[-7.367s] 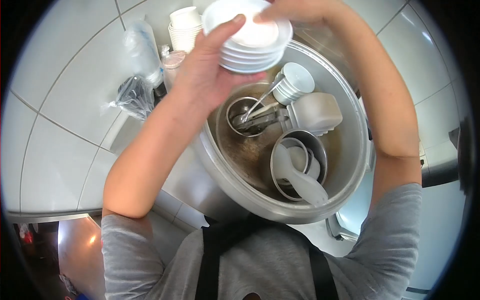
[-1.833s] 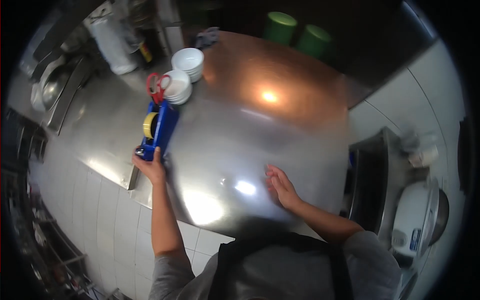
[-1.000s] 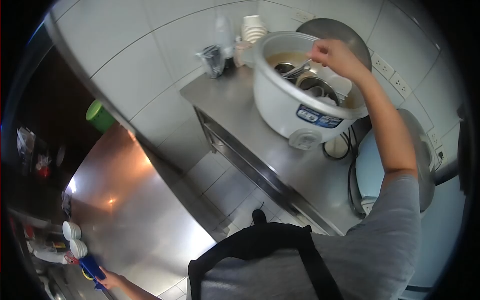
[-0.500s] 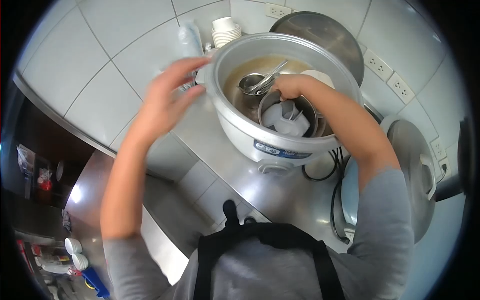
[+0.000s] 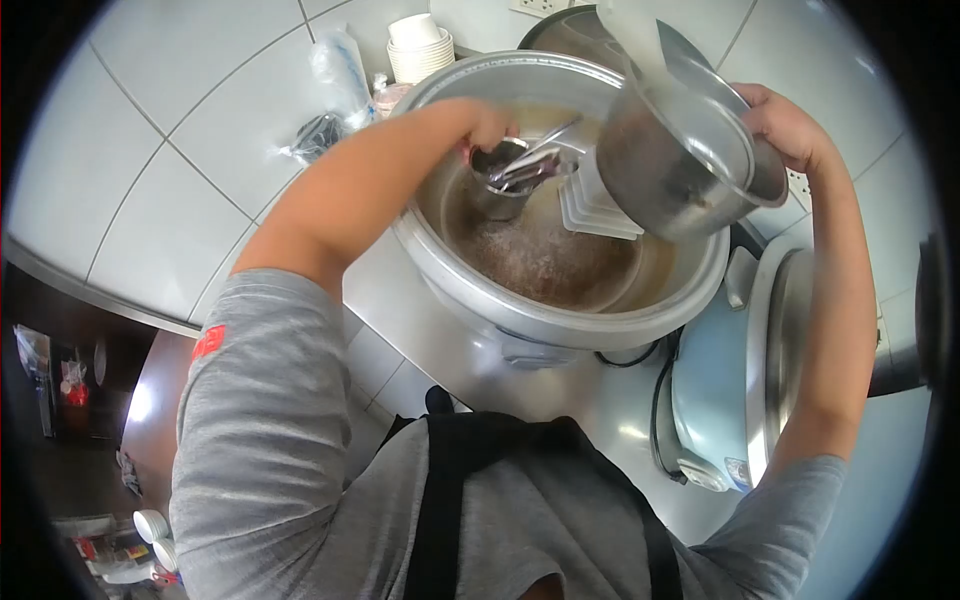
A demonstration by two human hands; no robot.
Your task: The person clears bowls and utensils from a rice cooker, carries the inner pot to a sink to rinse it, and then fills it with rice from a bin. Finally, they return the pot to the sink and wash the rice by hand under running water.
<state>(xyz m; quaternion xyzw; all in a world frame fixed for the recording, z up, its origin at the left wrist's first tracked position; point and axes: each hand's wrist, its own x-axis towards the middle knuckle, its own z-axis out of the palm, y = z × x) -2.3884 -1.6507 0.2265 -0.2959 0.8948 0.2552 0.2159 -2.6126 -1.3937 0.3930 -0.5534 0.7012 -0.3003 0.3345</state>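
Observation:
In the head view, my right hand point(image 5: 785, 125) grips the rim of a steel pot point(image 5: 665, 165), tilted above the right side of a large rice cooker point(image 5: 440, 240). A pale plastic piece stands up out of that pot, and its kind is not clear. My left hand point(image 5: 488, 122), slightly blurred, pinches the rim of a small steel cup point(image 5: 500, 203) inside the cooker. Several metal utensils point(image 5: 530, 170) lean in the cup. White stacked plastic containers point(image 5: 597, 205) show beside the steel pot, partly hidden by it. Brownish residue or liquid covers the cooker's bottom.
A stack of white bowls point(image 5: 420, 60) and plastic bags point(image 5: 340, 75) stand behind the cooker. A large round lid point(image 5: 565, 30) leans on the tiled wall. At the right stands a light blue rice cooker point(image 5: 710, 385). A cable point(image 5: 660, 420) runs along the steel counter point(image 5: 480, 385).
My right hand has lifted the steel pot up and right, tilting it. My left hand has moved from outside the cooker's rim onto the small steel cup. The white stacked containers have come into view.

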